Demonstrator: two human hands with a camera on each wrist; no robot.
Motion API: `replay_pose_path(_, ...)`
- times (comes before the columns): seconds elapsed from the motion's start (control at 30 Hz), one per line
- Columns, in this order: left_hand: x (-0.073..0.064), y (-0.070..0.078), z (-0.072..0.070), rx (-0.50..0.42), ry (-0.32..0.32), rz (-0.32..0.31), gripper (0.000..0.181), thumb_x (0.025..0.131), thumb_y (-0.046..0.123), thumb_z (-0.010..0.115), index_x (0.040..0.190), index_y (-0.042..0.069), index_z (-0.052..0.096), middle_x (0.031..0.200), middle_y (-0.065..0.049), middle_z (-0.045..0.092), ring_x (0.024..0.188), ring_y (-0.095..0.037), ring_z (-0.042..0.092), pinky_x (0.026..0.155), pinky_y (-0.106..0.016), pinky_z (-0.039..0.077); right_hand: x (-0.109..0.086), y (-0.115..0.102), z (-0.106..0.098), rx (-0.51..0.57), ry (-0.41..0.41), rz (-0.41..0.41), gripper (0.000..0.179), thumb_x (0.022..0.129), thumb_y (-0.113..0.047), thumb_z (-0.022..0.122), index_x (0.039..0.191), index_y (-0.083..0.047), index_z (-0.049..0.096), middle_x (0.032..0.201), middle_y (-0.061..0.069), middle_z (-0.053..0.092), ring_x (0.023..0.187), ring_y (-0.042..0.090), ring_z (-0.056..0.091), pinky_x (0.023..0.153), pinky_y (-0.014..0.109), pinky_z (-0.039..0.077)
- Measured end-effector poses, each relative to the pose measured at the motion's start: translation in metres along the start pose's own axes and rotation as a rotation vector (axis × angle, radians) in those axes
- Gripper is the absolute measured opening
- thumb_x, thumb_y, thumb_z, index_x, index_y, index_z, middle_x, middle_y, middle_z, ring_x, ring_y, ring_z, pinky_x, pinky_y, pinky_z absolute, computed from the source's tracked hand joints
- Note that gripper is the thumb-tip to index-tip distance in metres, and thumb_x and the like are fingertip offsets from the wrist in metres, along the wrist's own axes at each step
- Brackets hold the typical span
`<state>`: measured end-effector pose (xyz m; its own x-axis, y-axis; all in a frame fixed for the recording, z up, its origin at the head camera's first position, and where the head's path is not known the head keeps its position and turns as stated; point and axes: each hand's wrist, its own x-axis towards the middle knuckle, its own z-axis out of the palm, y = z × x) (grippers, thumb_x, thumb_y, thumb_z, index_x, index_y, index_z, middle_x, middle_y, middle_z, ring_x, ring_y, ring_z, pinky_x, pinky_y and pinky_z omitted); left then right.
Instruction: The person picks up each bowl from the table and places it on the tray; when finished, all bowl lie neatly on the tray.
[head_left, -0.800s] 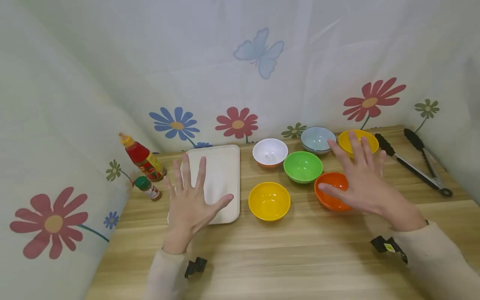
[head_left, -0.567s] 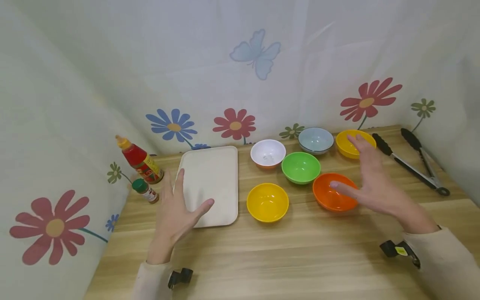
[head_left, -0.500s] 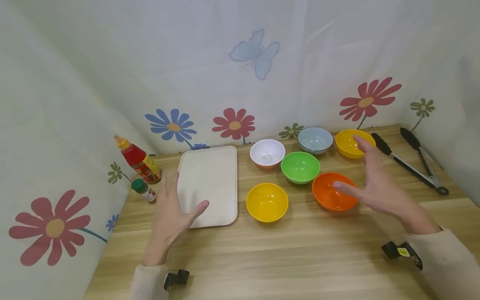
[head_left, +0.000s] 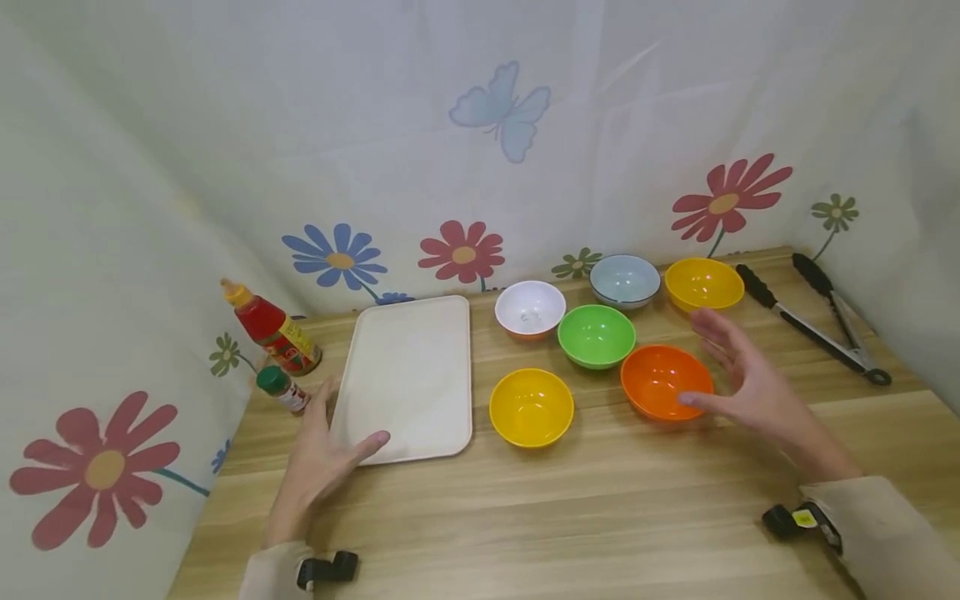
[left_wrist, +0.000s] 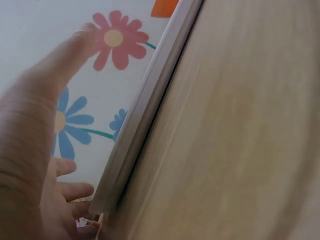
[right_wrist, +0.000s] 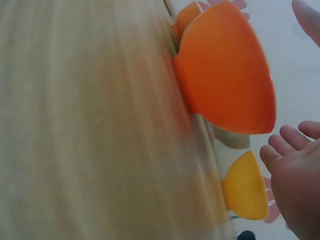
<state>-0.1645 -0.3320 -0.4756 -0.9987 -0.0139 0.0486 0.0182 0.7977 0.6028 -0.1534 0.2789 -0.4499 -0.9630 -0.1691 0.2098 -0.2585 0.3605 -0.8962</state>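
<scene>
My left hand (head_left: 318,458) is at the near left corner of a cream rectangular tray (head_left: 408,375), thumb spread toward its front edge and fingers along its left side. In the left wrist view the fingertips (left_wrist: 80,191) come right up to the tray's rim (left_wrist: 145,107). My right hand (head_left: 750,396) is beside an orange bowl (head_left: 652,383), thumb over the near right part of its rim in the head view and fingers behind its right side. From the right wrist, the orange bowl (right_wrist: 227,70) looms large, with the curved palm and fingers to its right.
Near the middle stand a yellow bowl (head_left: 531,408), a green bowl (head_left: 596,336) and a white bowl (head_left: 529,308). Behind are a pale blue bowl (head_left: 624,281) and another yellow bowl (head_left: 703,284). Tongs (head_left: 817,333) lie right; a sauce bottle (head_left: 273,333) and spice jar (head_left: 281,389) stand left.
Both hands have come down from above the table with fingers spread. The left has moved left and nearer to the tray's corner; the right has lowered beside the orange bowl.
</scene>
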Motion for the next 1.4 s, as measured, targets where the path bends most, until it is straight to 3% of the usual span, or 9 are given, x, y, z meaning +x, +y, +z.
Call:
replay_pose_path(0.2, 0.003, -0.015, 0.003, 0.007, -0.006, 0.017, 0.145, 0.077, 0.068, 0.097, 0.179, 0.01, 0.012, 0.181, -0.024, 0.027, 0.167, -0.05, 0.026, 0.134, -0.074, 0.025, 0.001, 0.01, 0.002, 0.016, -0.041, 0.007, 0.11, 0.094, -0.004, 0.089, 0.178, -0.016, 0.019, 0.18, 0.021, 0.028, 0.163, 0.034, 0.032, 0.116, 0.0, 0.034)
replay_pose_path(0.33, 0.003, -0.029, 0.004, -0.003, -0.023, 0.036, 0.145, 0.073, 0.067, 0.099, 0.179, 0.014, 0.015, 0.181, -0.022, 0.028, 0.167, -0.049, 0.026, 0.133, -0.074, 0.026, -0.002, 0.014, 0.0, 0.019, -0.071, 0.03, 0.109, 0.095, -0.007, 0.088, 0.178, -0.017, 0.018, 0.18, 0.021, 0.028, 0.163, 0.04, 0.03, 0.113, -0.002, 0.034)
replay_pose_path(0.53, 0.003, -0.044, -0.004, -0.043, -0.055, 0.097, 0.143, 0.071, 0.055, 0.105, 0.178, 0.01, 0.02, 0.181, -0.021, 0.029, 0.167, -0.049, 0.024, 0.135, -0.072, 0.023, -0.002, 0.018, 0.0, -0.003, -0.101, 0.066, 0.107, 0.094, -0.012, 0.091, 0.175, -0.01, 0.021, 0.179, 0.019, 0.032, 0.161, 0.047, 0.03, 0.111, -0.004, 0.033)
replay_pose_path(0.8, -0.002, -0.041, -0.006, 0.067, -0.083, 0.054, 0.144, 0.074, 0.067, 0.099, 0.178, 0.009, 0.019, 0.184, -0.028, 0.011, 0.166, -0.059, 0.016, 0.13, -0.081, 0.023, -0.004, 0.022, 0.002, -0.02, -0.129, 0.088, 0.107, 0.092, -0.015, 0.093, 0.173, -0.009, 0.025, 0.177, 0.017, 0.034, 0.16, 0.043, 0.034, 0.109, -0.004, 0.032)
replay_pose_path(1.13, -0.007, -0.035, 0.004, 0.02, -0.053, 0.083, 0.14, 0.07, 0.065, 0.102, 0.175, 0.009, 0.029, 0.182, -0.029, 0.02, 0.166, -0.057, 0.02, 0.131, -0.08, 0.023, -0.01, 0.023, 0.0, -0.086, -0.155, 0.09, 0.104, 0.092, -0.021, 0.094, 0.171, -0.009, 0.029, 0.171, 0.02, 0.041, 0.148, 0.04, 0.047, 0.105, 0.0, 0.038)
replay_pose_path(1.23, -0.008, -0.038, 0.001, 0.017, -0.066, 0.071, 0.14, 0.07, 0.063, 0.103, 0.174, 0.005, 0.028, 0.182, -0.029, 0.019, 0.167, -0.056, 0.017, 0.131, -0.08, 0.022, -0.01, 0.024, 0.002, -0.076, -0.168, 0.092, 0.103, 0.091, -0.022, 0.094, 0.171, -0.007, 0.03, 0.17, 0.019, 0.044, 0.146, 0.034, 0.049, 0.106, 0.001, 0.04)
replay_pose_path(1.4, -0.007, -0.041, -0.003, 0.015, -0.077, 0.069, 0.139, 0.072, 0.063, 0.102, 0.174, 0.005, 0.027, 0.183, -0.026, 0.019, 0.169, -0.053, 0.014, 0.133, -0.078, 0.019, -0.007, 0.028, 0.004, -0.063, -0.177, 0.087, 0.104, 0.09, -0.023, 0.096, 0.17, -0.007, 0.031, 0.169, 0.016, 0.045, 0.141, 0.005, 0.049, 0.109, 0.001, 0.039)
